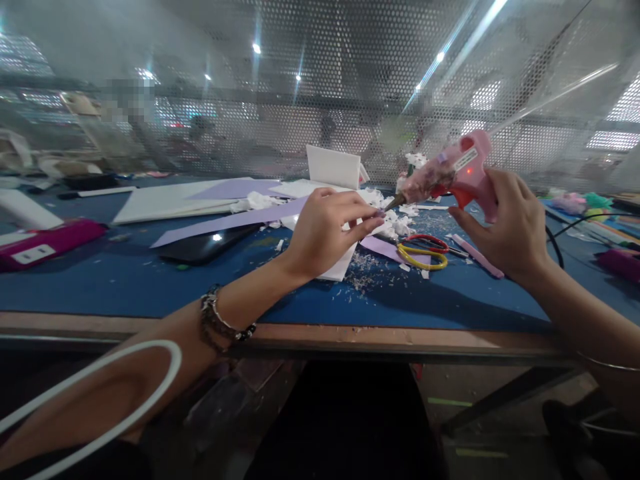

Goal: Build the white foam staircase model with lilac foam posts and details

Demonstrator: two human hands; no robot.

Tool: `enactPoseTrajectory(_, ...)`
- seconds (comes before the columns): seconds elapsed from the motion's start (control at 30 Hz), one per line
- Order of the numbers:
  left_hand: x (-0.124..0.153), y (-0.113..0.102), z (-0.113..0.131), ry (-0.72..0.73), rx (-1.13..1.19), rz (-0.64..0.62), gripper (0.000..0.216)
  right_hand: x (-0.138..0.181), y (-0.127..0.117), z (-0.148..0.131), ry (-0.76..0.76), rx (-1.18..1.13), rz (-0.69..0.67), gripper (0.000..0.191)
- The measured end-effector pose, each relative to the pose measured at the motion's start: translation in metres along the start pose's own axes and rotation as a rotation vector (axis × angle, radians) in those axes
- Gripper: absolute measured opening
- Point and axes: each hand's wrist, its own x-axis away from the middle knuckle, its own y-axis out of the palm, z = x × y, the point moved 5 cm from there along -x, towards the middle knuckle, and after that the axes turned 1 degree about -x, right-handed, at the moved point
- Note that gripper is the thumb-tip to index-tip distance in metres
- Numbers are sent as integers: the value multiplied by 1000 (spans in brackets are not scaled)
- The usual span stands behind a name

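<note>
My right hand [517, 223] grips a pink hot glue gun [445, 170], with a clear glue stick [555, 97] sticking out of its back end. A small red light glows on its side. The nozzle points down and left, right at the fingertips of my left hand [333, 230]. Those fingers are pinched together; whatever small thing they hold is hidden. Below the glue gun lie scissors [423, 257] with red and yellow handles. Crumpled white scraps [397, 223] are heaped behind my left fingertips.
A dark phone [210, 243] lies under a lilac paper strip [235, 220]. White boards [170, 200] and a standing white card [334, 167] are farther back. Magenta box cutters or similar cases [53, 243] lie at the left. A perforated screen [350, 73] rises behind the blue tabletop [115, 287].
</note>
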Motion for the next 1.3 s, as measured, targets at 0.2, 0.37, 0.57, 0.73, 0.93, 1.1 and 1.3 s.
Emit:
enactPoseTrajectory(0.2, 0, -1, -1, -22, -25, 5, 24, -1, -4, 1, 24, 45, 6, 62)
enactPoseTrajectory(0.37, 1, 1, -4, -31, -14, -14, 27, -3, -4, 9, 86, 39, 6, 58)
enactPoseTrajectory(0.57, 1, 1, -4, -22, -48, -32, 27, -4, -1, 16, 126, 44, -33, 55)
enactPoseTrajectory(0.73, 1, 5, -4, -13, -55, -101, 26, -5, 1, 16, 126, 22, -29, 54)
enactPoseTrajectory(0.93, 3, 15, -7, -3, -159, -253, 29, -6, 5, 23, 148, 20, -18, 52)
enactPoseTrajectory(1.1, -17, 17, -8, -9, -342, -462, 31, -8, 21, 39, 205, 59, -132, 50)
enactPoseTrajectory(1.3, -62, 43, -30, 97, -576, -631, 31, -15, 54, 63, 297, 71, -357, 47)
